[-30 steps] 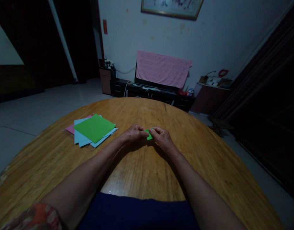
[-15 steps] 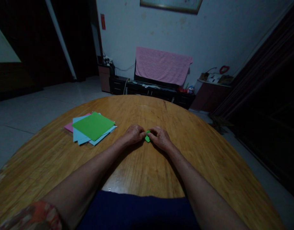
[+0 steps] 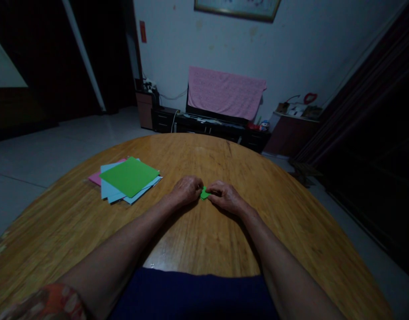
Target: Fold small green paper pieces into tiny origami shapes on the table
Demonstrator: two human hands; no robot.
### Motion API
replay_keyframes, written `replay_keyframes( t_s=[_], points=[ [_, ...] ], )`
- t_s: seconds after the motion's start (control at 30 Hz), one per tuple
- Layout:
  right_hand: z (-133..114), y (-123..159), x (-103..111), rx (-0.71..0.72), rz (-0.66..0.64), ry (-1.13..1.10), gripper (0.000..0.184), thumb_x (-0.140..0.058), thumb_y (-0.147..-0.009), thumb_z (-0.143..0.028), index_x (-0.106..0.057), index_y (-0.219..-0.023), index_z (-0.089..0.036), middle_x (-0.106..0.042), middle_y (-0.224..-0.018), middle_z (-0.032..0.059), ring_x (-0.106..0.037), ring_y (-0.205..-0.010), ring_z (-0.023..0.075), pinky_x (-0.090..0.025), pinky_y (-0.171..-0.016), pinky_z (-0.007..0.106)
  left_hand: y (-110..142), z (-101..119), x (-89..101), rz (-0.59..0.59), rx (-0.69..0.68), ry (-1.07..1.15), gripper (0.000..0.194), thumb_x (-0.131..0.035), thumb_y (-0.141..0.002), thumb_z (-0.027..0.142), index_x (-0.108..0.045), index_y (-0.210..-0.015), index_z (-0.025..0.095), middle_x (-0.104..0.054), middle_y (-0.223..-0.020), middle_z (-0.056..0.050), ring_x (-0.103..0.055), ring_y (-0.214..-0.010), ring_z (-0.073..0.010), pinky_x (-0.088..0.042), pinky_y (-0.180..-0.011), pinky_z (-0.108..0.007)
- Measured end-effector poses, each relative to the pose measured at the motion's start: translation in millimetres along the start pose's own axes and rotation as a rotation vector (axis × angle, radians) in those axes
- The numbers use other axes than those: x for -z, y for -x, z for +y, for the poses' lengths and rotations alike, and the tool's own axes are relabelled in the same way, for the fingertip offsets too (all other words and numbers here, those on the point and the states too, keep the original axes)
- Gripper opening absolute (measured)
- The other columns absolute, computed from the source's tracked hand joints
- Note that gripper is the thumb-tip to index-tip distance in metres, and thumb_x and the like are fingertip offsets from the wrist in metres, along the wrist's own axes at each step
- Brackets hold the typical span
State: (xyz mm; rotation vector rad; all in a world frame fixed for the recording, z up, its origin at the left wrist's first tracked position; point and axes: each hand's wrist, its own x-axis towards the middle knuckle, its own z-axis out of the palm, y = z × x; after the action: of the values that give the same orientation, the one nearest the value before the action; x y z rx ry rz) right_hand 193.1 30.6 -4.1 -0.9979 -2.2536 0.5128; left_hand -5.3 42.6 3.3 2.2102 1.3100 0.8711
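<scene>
A small folded piece of green paper [image 3: 204,194] lies at the middle of the wooden table [image 3: 204,240], between my two hands. My left hand [image 3: 188,189] is closed on its left edge, fingers curled. From the other side, my right hand [image 3: 224,195] pinches the right edge between thumb and fingers. Parts of the folded paper are hidden by the fingertips, so its exact shape is hard to make out.
On the left of the table lies a stack of square sheets, with a green sheet [image 3: 130,176] on top of light blue sheets [image 3: 106,189] and a pink one [image 3: 95,178]. Past the table's far edge stands a low black cabinet [image 3: 164,120], near a pink cloth [image 3: 226,92].
My right hand's fingers have shifted on the folded green paper, with the thumb now lower at its right edge. The paper looks slightly turned. My left hand stays at its left side.
</scene>
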Motion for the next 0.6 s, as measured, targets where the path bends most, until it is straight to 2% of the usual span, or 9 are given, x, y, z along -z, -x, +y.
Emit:
replay_keyframes(
  t_s=[0.1, 0.27, 0.43, 0.6],
  points=[
    [1.3, 0.0, 0.1, 0.015, -0.001, 0.003, 0.017, -0.064, -0.078, -0.018, -0.075, -0.089, -0.025, -0.068, -0.089, 0.0041, -0.061, -0.085, 0.0189, -0.046, -0.078, 0.033, -0.6, -0.5, 9.5, -0.133, -0.129, 0.019, 0.014, -0.061, -0.068, 0.014, -0.072, -0.066, 0.023, -0.063, -0.069, -0.004, -0.054, -0.068, -0.0175, -0.039, -0.069, -0.026],
    [2.2, -0.3, 0.3, 0.001, -0.009, -0.022, 0.017, -0.062, -0.08, -0.019, -0.076, -0.087, -0.026, -0.069, -0.089, 0.0042, -0.061, -0.086, 0.0192, -0.046, -0.081, 0.034, -0.4, -1.6, 21.5, -0.285, -0.111, 0.083, 0.016, -0.065, -0.063, 0.016, -0.075, -0.072, 0.026, -0.064, -0.076, -0.002, -0.054, -0.076, -0.018, -0.04, -0.077, -0.026],
    [4.7, -0.4, -1.9, 0.009, 0.018, 0.012, 0.021, -0.055, -0.084, -0.02, -0.075, -0.083, -0.025, -0.069, -0.087, 0.0048, -0.061, -0.084, 0.0192, -0.047, -0.08, 0.034, 0.1, -6.6, 16.4, -0.222, -0.166, 0.079, 0.011, -0.063, -0.069, 0.019, -0.073, -0.069, 0.024, -0.061, -0.073, -0.003, -0.053, -0.072, -0.0168, -0.039, -0.074, -0.026],
    [5.0, 0.2, -4.5, 0.02, 0.066, 0.056, 0.019, -0.055, -0.083, -0.02, -0.072, -0.076, -0.023, -0.067, -0.083, 0.0058, -0.06, -0.08, 0.0195, -0.046, -0.075, 0.033, 0.1, -13.4, 8.5, -0.121, -0.222, 0.013, 0.016, -0.061, -0.076, 0.022, -0.069, -0.062, 0.022, -0.059, -0.068, -0.003, -0.051, -0.065, -0.0146, -0.035, -0.066, -0.025]
  ],
)
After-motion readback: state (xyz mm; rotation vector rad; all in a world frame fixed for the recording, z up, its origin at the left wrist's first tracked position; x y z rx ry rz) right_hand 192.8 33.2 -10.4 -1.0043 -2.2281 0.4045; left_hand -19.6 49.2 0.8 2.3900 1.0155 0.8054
